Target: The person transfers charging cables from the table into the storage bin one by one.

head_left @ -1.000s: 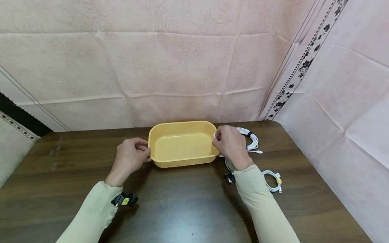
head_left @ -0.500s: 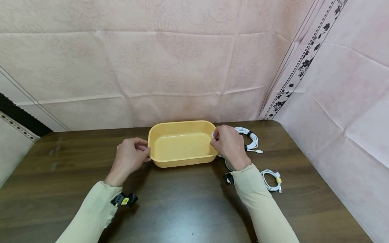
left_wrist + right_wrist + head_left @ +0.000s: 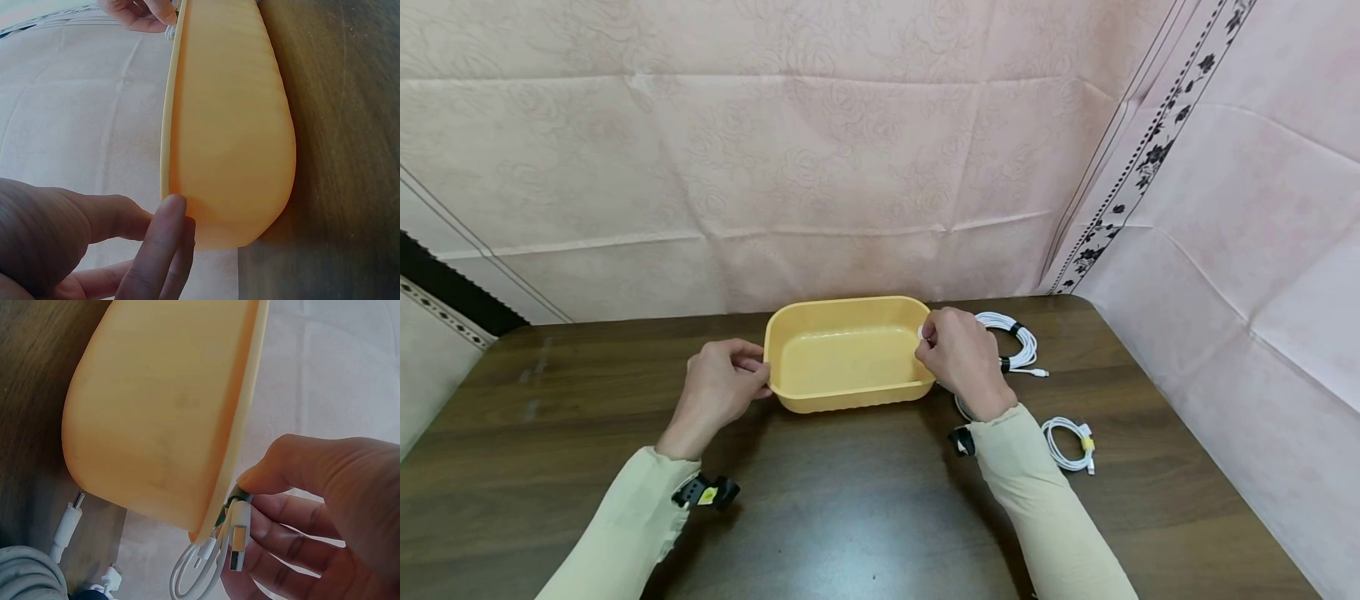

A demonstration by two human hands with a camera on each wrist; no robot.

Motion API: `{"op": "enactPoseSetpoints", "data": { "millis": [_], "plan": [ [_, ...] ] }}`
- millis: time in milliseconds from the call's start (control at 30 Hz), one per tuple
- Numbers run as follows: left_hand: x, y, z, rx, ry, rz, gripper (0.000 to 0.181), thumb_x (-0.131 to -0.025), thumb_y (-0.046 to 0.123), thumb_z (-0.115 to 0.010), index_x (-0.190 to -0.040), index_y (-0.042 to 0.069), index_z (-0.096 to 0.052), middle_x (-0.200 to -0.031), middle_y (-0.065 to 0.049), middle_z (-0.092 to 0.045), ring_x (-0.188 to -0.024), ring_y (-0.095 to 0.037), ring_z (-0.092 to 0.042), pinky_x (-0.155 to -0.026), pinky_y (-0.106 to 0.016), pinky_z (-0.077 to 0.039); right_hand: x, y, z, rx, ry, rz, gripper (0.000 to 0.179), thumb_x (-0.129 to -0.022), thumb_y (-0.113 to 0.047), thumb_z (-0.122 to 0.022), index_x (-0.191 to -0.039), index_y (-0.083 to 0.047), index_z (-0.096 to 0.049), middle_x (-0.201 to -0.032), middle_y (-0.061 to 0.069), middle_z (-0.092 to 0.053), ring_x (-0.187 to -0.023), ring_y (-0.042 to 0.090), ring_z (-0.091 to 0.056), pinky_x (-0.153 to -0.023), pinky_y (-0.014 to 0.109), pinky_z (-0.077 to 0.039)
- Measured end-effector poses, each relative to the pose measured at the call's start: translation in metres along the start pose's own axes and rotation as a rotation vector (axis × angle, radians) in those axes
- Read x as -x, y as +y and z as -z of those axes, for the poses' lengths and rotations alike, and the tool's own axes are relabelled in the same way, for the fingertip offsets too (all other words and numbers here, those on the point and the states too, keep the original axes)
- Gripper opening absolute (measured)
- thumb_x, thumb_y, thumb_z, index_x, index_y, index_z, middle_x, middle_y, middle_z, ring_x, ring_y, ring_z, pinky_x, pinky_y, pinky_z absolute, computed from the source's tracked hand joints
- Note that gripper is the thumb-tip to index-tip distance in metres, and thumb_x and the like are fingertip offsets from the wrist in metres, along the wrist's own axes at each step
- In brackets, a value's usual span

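A yellow plastic bin [image 3: 850, 400] stands on the table with bare inside walls. At its left end my left hand [image 3: 724, 382] holds the rim side, fingertips [image 3: 172, 209] against the outer wall in the left wrist view. My right hand [image 3: 958, 354] is at the right rim, pinching a coiled white USB cable [image 3: 239, 525] between thumb and fingers. The cable's metal USB plug and a small connector show in the right wrist view, with a dark green tie around it. Its loops hang by the rim; the hand hides most of it in the head view.
Right of the bin lies a white cable coil [image 3: 1024, 343] with black ties. Nearer the front is a smaller white coil [image 3: 1063, 450] with a yellow tie. Another coil [image 3: 961, 408] is partly under the right wrist. Pink-white cloth [image 3: 820, 167] hangs behind the brown table [image 3: 850, 500].
My right hand has shifted slightly left with the cable, closer over the bin's right rim. My left hand stays at the left end.
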State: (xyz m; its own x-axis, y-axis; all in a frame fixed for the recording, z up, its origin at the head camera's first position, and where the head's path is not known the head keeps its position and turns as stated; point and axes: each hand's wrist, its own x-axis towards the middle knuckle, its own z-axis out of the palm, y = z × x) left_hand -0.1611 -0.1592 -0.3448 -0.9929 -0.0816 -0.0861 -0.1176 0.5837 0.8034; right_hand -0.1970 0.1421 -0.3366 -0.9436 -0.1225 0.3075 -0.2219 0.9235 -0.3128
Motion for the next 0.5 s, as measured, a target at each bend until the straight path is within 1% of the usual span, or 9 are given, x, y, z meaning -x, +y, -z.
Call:
{"op": "enactPoseSetpoints", "data": {
  "millis": [133, 233, 500],
  "plan": [
    [-0.0001, -0.0002, 0.0001, 0.006, -0.004, -0.001, 0.036, -0.096, 0.01, -0.063, -0.128, -0.005, -0.064, -0.105, -0.021, -0.07, -0.071, -0.011, -0.073, -0.073, -0.034, -0.065, 0.0003, -0.0004, -0.0006, -0.002, 0.0, 0.006, 0.007, -0.08, -0.011, -0.067, -0.08, -0.016, -0.071, -0.076, 0.0, -0.067, -0.073, 0.022, -0.064, -0.059, 0.041, -0.053],
    [0.0001, -0.0004, 0.0002, 0.007, -0.006, -0.004, 0.036, -0.096, 0.01, -0.063, -0.128, -0.005, -0.064, -0.105, -0.021, -0.07, -0.071, -0.011, -0.073, -0.073, -0.034, -0.066, 0.0004, -0.0009, -0.001, -0.001, 0.0, 0.014, 0.007, -0.081, -0.012, -0.067, -0.081, -0.016, -0.072, -0.077, 0.0, -0.068, -0.075, 0.023, -0.065, -0.06, 0.042, -0.055],
    [-0.0001, -0.0004, 0.0002, 0.003, -0.006, -0.001, 0.036, -0.096, 0.01, -0.063, -0.129, -0.005, -0.063, -0.105, -0.021, -0.07, -0.071, -0.011, -0.072, -0.071, -0.031, -0.065, 0.0004, -0.0028, -0.0024, -0.005, 0.008, 0.022, 0.009, -0.081, -0.012, -0.067, -0.083, -0.017, -0.073, -0.08, 0.0, -0.07, -0.076, 0.023, -0.066, -0.061, 0.044, -0.056]
  ]
}}
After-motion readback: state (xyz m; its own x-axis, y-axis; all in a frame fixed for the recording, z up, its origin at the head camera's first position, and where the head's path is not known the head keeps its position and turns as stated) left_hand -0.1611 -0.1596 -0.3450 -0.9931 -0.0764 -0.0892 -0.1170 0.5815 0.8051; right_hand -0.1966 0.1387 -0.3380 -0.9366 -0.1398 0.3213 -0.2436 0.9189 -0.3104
